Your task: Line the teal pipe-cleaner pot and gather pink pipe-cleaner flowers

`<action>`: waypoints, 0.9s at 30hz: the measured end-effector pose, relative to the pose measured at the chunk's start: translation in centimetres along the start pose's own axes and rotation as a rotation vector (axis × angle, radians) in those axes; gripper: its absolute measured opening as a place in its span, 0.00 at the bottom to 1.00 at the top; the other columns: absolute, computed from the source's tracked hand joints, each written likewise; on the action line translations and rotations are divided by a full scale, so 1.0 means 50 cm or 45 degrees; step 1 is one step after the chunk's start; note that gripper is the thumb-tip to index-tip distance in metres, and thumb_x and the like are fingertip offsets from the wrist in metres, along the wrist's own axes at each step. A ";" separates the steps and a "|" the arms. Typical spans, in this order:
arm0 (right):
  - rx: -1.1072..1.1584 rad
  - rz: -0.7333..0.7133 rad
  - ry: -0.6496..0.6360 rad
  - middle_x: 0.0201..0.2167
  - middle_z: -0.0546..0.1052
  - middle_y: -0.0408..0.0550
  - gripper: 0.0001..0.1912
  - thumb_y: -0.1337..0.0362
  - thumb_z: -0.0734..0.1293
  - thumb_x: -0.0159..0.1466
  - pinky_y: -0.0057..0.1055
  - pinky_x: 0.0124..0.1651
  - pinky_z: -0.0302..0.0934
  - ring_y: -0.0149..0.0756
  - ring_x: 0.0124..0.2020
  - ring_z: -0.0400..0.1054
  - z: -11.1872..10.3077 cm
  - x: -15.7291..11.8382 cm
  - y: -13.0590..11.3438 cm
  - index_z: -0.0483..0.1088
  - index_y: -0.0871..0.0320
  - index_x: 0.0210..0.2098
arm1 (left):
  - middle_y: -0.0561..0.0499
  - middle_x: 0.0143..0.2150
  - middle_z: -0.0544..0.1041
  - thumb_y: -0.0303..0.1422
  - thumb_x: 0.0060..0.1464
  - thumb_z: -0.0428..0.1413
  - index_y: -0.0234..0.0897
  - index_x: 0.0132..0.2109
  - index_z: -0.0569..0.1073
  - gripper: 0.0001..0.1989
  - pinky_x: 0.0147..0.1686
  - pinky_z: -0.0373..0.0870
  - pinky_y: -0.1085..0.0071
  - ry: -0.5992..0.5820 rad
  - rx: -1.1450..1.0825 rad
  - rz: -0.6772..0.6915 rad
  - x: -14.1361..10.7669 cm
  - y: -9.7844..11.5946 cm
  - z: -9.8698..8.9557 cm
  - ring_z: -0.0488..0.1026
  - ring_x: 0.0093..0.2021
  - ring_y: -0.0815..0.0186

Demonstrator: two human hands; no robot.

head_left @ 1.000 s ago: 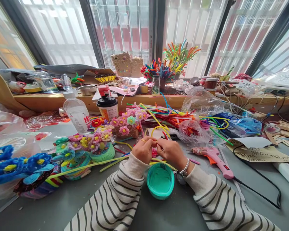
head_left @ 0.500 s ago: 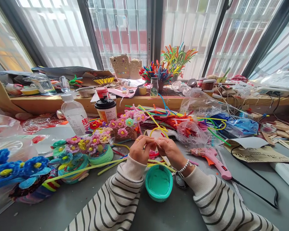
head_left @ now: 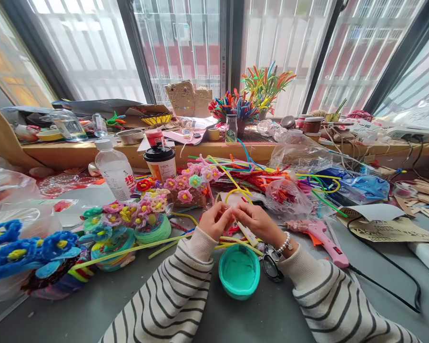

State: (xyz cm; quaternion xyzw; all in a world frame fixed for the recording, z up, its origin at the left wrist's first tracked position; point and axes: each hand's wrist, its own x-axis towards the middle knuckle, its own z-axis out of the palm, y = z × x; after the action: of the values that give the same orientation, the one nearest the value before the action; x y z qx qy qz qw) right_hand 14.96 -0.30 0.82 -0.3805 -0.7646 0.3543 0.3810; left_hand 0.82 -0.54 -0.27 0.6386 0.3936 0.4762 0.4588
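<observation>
Head: teal bowl (head_left: 239,272) below hands (head_left: 215,222)

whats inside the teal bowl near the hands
Nothing loose shows inside the teal bowl, only its smooth, slightly dented teal inner surface. The near wall's inner face is largely hidden by the rim, and what lies underneath the bowl can't be seen.

This looks like a place for making crafts, by big windows (head_left: 186,47). The gray table (head_left: 260,314) is messy; it has fuzzy flowers (head_left: 21,252), a pink glue gun (head_left: 320,234) and lots of bright fuzzy sticks (head_left: 236,176).
</observation>
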 end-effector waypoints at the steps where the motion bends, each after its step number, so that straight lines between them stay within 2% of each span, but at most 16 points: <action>1: -0.040 -0.010 -0.021 0.16 0.57 0.38 0.17 0.53 0.56 0.57 0.25 0.23 0.44 0.25 0.20 0.49 -0.004 0.000 0.000 0.57 0.59 0.19 | 0.60 0.14 0.60 0.42 0.46 0.49 0.35 0.27 0.62 0.14 0.14 0.54 0.79 -0.025 0.029 0.006 -0.001 -0.002 0.000 0.56 0.14 0.77; 4: -0.127 -0.041 -0.073 0.16 0.58 0.38 0.17 0.54 0.57 0.57 0.25 0.23 0.45 0.25 0.20 0.50 -0.007 0.000 0.001 0.59 0.59 0.20 | 0.61 0.13 0.60 0.42 0.45 0.50 0.36 0.28 0.62 0.13 0.13 0.55 0.79 -0.039 -0.002 -0.026 -0.001 -0.005 0.002 0.56 0.13 0.76; 7: -0.200 -0.070 -0.033 0.16 0.58 0.38 0.16 0.56 0.56 0.59 0.25 0.23 0.44 0.25 0.20 0.50 0.004 -0.003 0.000 0.57 0.59 0.19 | 0.59 0.13 0.64 0.42 0.41 0.54 0.35 0.26 0.61 0.14 0.12 0.56 0.78 -0.038 -0.181 -0.137 0.004 -0.004 -0.002 0.59 0.12 0.75; 9: -0.303 -0.111 0.093 0.16 0.58 0.38 0.16 0.58 0.56 0.59 0.25 0.23 0.44 0.25 0.19 0.50 0.015 -0.009 -0.005 0.56 0.58 0.18 | 0.58 0.13 0.66 0.40 0.35 0.58 0.34 0.24 0.62 0.15 0.13 0.58 0.77 -0.040 -0.332 -0.256 0.011 -0.005 -0.011 0.62 0.12 0.74; 11: -0.407 -0.143 0.268 0.15 0.57 0.38 0.16 0.60 0.56 0.58 0.26 0.23 0.43 0.25 0.18 0.49 0.019 -0.018 -0.016 0.54 0.58 0.17 | 0.58 0.12 0.66 0.40 0.30 0.60 0.34 0.22 0.62 0.17 0.13 0.58 0.77 0.028 -0.453 -0.333 0.020 -0.011 -0.021 0.62 0.12 0.74; 14: -0.465 -0.127 0.557 0.14 0.54 0.38 0.15 0.62 0.53 0.60 0.26 0.23 0.42 0.26 0.17 0.47 0.003 -0.031 -0.039 0.51 0.57 0.17 | 0.60 0.12 0.65 0.44 0.28 0.59 0.35 0.19 0.57 0.21 0.14 0.60 0.78 0.213 -0.511 -0.340 0.031 -0.028 -0.030 0.64 0.13 0.75; 16: -0.468 -0.122 0.759 0.14 0.54 0.38 0.15 0.62 0.52 0.60 0.26 0.23 0.44 0.26 0.17 0.48 -0.016 -0.034 -0.052 0.52 0.57 0.18 | 0.59 0.13 0.66 0.44 0.26 0.60 0.35 0.20 0.57 0.22 0.15 0.62 0.77 0.246 -0.530 -0.345 0.034 -0.038 -0.024 0.66 0.14 0.73; 17: -0.452 -0.124 0.799 0.14 0.55 0.38 0.15 0.62 0.52 0.60 0.25 0.23 0.45 0.25 0.17 0.49 -0.025 -0.034 -0.055 0.52 0.57 0.18 | 0.59 0.14 0.67 0.43 0.25 0.61 0.35 0.21 0.58 0.22 0.15 0.63 0.75 0.240 -0.539 -0.342 0.034 -0.042 -0.018 0.66 0.15 0.72; 20: -0.349 -0.092 0.718 0.15 0.61 0.39 0.15 0.60 0.53 0.60 0.24 0.24 0.49 0.25 0.17 0.54 -0.036 -0.026 -0.049 0.57 0.58 0.20 | 0.57 0.18 0.70 0.44 0.26 0.61 0.35 0.24 0.61 0.22 0.18 0.65 0.75 0.241 -0.570 -0.313 0.032 -0.046 0.003 0.69 0.18 0.70; 23: -0.218 -0.012 0.557 0.22 0.69 0.43 0.11 0.60 0.54 0.60 0.24 0.23 0.53 0.25 0.17 0.59 -0.027 -0.016 -0.028 0.63 0.59 0.30 | 0.56 0.21 0.71 0.43 0.28 0.61 0.35 0.27 0.63 0.20 0.18 0.63 0.78 0.240 -0.605 -0.283 0.029 -0.042 0.009 0.68 0.20 0.74; 25: -0.187 0.030 0.465 0.26 0.71 0.44 0.11 0.62 0.54 0.60 0.24 0.22 0.54 0.25 0.16 0.60 -0.019 -0.012 -0.015 0.62 0.59 0.38 | 0.57 0.21 0.71 0.42 0.28 0.61 0.34 0.27 0.64 0.20 0.18 0.63 0.80 0.221 -0.629 -0.272 0.028 -0.037 0.007 0.66 0.20 0.76; 27: -0.224 0.045 0.403 0.25 0.70 0.44 0.12 0.62 0.53 0.60 0.24 0.23 0.54 0.26 0.17 0.60 -0.015 -0.009 -0.009 0.61 0.60 0.40 | 0.58 0.21 0.70 0.42 0.27 0.61 0.34 0.27 0.65 0.20 0.19 0.63 0.79 0.187 -0.642 -0.268 0.028 -0.033 0.004 0.66 0.19 0.76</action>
State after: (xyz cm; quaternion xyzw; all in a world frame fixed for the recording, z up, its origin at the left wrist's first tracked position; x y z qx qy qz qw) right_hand 15.64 -0.68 1.40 -0.4766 -0.7164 0.2283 0.4555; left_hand 1.25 1.16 -1.53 0.4236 0.3591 0.5539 0.6204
